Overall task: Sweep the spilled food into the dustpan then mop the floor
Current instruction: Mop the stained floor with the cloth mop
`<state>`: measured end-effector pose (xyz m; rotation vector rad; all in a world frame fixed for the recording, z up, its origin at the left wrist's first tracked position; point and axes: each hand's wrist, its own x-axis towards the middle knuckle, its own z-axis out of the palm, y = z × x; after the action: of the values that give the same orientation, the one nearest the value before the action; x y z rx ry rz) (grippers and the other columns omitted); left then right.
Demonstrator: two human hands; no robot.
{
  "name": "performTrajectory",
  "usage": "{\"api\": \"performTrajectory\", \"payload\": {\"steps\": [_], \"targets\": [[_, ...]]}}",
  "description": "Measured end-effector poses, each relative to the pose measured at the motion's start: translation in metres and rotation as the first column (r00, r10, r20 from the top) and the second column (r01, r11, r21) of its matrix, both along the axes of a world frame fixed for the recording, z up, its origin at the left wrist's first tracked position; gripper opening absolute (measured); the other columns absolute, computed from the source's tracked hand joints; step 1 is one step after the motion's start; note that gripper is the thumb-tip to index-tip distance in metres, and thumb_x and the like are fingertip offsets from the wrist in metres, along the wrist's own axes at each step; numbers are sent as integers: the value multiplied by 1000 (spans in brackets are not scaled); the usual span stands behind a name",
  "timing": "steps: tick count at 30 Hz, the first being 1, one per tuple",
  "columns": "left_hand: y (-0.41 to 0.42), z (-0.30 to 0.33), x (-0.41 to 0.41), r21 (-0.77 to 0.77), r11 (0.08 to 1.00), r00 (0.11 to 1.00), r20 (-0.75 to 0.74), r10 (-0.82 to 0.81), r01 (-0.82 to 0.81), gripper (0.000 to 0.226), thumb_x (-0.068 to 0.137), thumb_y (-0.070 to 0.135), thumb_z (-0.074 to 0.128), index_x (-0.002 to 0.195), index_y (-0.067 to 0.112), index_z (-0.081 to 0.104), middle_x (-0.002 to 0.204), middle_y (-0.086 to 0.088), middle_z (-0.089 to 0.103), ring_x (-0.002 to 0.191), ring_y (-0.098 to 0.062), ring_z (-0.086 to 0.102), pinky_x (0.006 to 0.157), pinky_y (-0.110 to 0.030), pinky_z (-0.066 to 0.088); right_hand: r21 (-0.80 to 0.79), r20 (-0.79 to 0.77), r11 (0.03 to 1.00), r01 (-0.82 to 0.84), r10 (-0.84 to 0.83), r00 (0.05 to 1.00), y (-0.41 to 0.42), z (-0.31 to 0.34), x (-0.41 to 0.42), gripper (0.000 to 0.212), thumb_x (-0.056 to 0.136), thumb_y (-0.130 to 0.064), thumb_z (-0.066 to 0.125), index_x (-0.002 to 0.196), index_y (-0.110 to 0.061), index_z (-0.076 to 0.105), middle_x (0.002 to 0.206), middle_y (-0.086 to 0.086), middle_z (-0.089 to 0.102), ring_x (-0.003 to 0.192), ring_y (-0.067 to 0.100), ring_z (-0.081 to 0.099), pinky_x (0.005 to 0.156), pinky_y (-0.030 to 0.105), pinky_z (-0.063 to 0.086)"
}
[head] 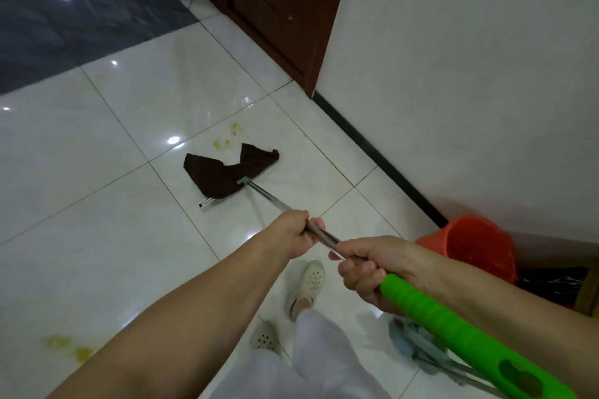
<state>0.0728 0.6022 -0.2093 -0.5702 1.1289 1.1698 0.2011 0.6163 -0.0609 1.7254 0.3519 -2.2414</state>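
Note:
A mop with a dark brown cloth head (227,170) lies on the white tiled floor, its metal shaft (269,196) running back toward me. My left hand (293,235) grips the shaft further down. My right hand (369,272) grips it where the metal meets the green plastic handle (453,330). Yellow food smears (227,139) sit on the tile just beyond the cloth. Another yellow smear (69,348) marks the floor at the lower left.
An orange bucket (476,246) stands by the wall at the right, a dark bag (551,283) beside it. A blue-grey mop cloth (411,343) lies under the green handle. A brown door (275,10) and black skirting (372,146) line the far right. My feet in white clogs (308,282) stand below.

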Motion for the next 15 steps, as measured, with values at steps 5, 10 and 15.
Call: {"api": "performTrajectory", "payload": {"steps": [5,10,15], "targets": [[35,-1,-18,-13,1000,1000,-27,3,-3,20,102,9,35,83,3,37,81,-13,41,59,-17,40,36,-18,47,24,-28,1000,10,-9,1000,32,1,-18,22,91,-20,57,75,-8,48,46,2,40,23,4,32,22,9,25],[75,-20,-43,-90,995,998,-37,41,-44,19,101,10,37,85,2,39,80,-12,39,57,-17,39,36,-19,47,-41,1,999,-20,20,1000,82,-20,-42,25,94,-18,49,72,-9,43,39,4,41,20,6,32,22,8,25],[119,-34,-58,-117,992,999,-14,46,-47,10,101,13,39,100,3,40,77,-10,37,52,-15,36,34,-17,43,-34,14,997,-65,65,998,133,-37,-54,20,98,-19,44,83,-7,50,38,7,44,21,9,32,24,8,25]]}}
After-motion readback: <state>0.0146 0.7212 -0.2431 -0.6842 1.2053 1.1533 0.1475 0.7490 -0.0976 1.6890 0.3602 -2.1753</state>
